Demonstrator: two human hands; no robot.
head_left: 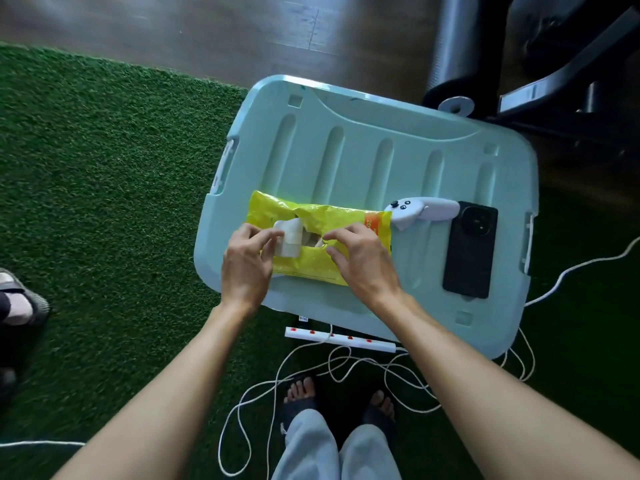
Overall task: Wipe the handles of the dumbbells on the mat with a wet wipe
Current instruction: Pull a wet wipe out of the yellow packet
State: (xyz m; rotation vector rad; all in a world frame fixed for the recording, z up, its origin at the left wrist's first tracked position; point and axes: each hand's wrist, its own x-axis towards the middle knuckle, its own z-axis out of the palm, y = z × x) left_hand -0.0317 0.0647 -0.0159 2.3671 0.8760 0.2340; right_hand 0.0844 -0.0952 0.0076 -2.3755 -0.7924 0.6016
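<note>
Green artificial turf covers the floor, meeting dark wood flooring at the far edge, and a pale teal storage-bin lid sits on it as the work surface. On the lid's near half lies a yellow wet-wipe packet. The left hand pinches the packet's white sticker flap, peeled back from the opening. The right hand rests on the packet beside the opening, fingers loosely bent and gripping nothing. Right of the packet on the lid lie a white handheld controller and a black phone. Below the lid's near edge, a white power strip and tangled white cables lie on the turf.
</note>
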